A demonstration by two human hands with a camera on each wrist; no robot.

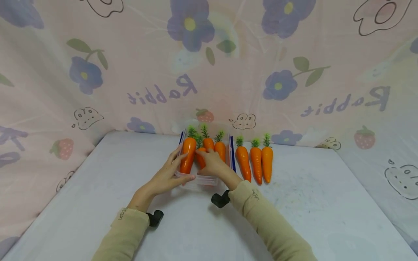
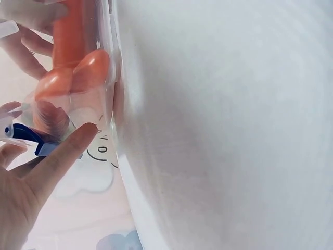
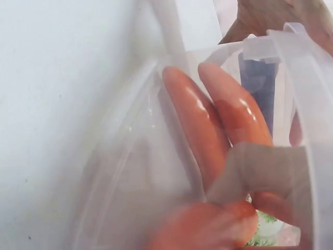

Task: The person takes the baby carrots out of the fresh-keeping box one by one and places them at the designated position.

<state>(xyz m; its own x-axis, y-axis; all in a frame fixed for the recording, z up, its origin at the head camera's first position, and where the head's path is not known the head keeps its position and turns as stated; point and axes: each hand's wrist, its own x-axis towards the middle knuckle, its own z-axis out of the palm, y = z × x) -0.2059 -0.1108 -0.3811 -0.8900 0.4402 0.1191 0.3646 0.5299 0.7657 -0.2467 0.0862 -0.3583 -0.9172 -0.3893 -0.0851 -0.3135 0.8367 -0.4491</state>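
A clear plastic box with blue side latches holds several orange toy carrots with green tops. My left hand rests at its left side, fingers over the rim near the leftmost carrot, thumb stretched along the front edge. In the left wrist view that thumb lies straight outside the clear wall, beside a blue latch. My right hand reaches inside over the front and pinches a carrot near the middle. Through the wall, the right wrist view shows its fingers among carrots.
Three more toy carrots lie side by side on the white table, just right of the box. A patterned cloth hangs behind the table and along its sides.
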